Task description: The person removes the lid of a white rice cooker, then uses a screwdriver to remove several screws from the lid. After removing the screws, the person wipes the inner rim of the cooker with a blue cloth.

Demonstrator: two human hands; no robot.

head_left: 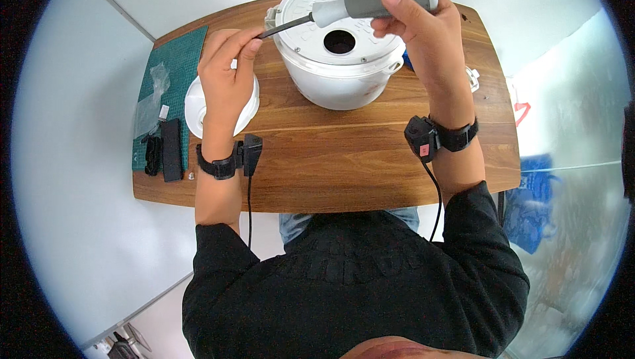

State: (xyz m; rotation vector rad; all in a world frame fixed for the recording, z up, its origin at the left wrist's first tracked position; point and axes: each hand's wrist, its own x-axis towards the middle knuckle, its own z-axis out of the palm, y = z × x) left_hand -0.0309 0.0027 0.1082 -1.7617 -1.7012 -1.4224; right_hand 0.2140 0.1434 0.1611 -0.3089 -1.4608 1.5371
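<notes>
A screwdriver point(329, 12) with a grey handle is held up in the air, nearly level. My right hand point(417, 22) is wrapped round its handle. At the other end, my left hand point(228, 58) pinches the tip of the dark shaft between thumb and fingers. Behind and below the tool stands a white, round, pot-shaped appliance point(334, 84), its flat top facing up. That top has a dark round hole point(339, 41) and several small screws near its rim. Beneath my left hand and wrist lies a white round plastic part point(248, 109), partly covered.
On the wooden table's point(317, 167) left side, a green cutting mat point(178, 51) carries a clear plastic bag point(153, 98), a small white piece and black strips point(172, 151). A white bracket-like piece point(473, 79) lies at the right. Walls stand close behind and left.
</notes>
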